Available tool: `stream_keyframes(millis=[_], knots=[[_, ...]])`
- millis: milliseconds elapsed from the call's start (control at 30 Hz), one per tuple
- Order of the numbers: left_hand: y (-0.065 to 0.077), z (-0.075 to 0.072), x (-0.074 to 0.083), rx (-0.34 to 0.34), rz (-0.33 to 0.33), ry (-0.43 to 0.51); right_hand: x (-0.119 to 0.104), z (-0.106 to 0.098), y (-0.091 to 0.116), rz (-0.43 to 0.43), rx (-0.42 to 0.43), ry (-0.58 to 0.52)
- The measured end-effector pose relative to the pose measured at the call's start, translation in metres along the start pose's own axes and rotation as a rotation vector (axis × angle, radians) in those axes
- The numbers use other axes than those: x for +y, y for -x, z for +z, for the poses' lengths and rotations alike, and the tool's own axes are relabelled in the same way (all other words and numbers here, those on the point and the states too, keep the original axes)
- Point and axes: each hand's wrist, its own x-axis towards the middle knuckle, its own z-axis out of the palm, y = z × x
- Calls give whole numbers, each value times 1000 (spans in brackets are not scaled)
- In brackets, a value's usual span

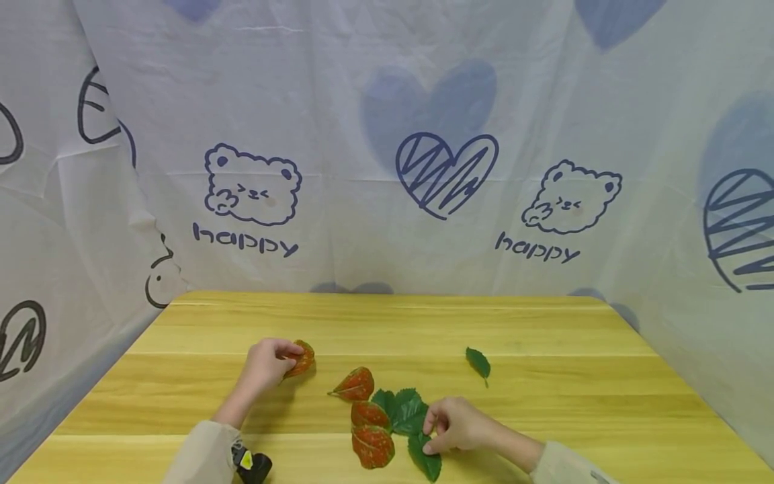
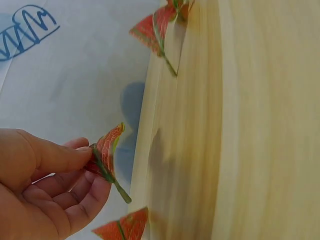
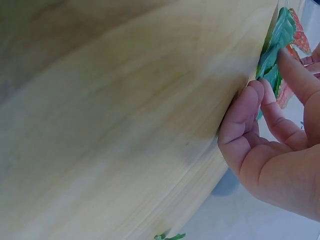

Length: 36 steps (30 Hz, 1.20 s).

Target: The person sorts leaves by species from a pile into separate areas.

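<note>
My left hand (image 1: 270, 363) pinches a red leaf (image 1: 304, 358) with green edges between thumb and fingers, over the left half of the table. Its stem hangs down in the left wrist view. My right hand (image 1: 459, 425) bends over a green leaf (image 1: 426, 461), thumb on the blade and fingertips at its upper end. Other green leaves (image 1: 410, 411) lie just beyond, overlapping. Red leaves sit left of them: a lower one (image 1: 372, 446), a middle one (image 1: 370, 415) partly covered by it, and an upper one (image 1: 357, 384) with its stem pointing left.
A single toothed green leaf (image 1: 478, 363) lies apart at the right of the wooden table (image 1: 544, 329). A black device with a yellow mark (image 1: 250, 464) is by the left sleeve. A printed cloth (image 1: 351, 222) hangs behind the table.
</note>
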Motion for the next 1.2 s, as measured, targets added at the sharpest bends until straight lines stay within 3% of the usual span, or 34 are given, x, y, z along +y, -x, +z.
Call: stream_keyframes(millis=[333, 633, 1200], knots=[[0, -9, -10, -16, -24, -53, 0, -1, 0, -35, -18, 45], [-2, -9, -14, -26, -45, -80, 2, 0, -1, -31, -18, 72], [1, -7, -9, 10, -12, -143, 1, 0, -2, -30, -8, 79]])
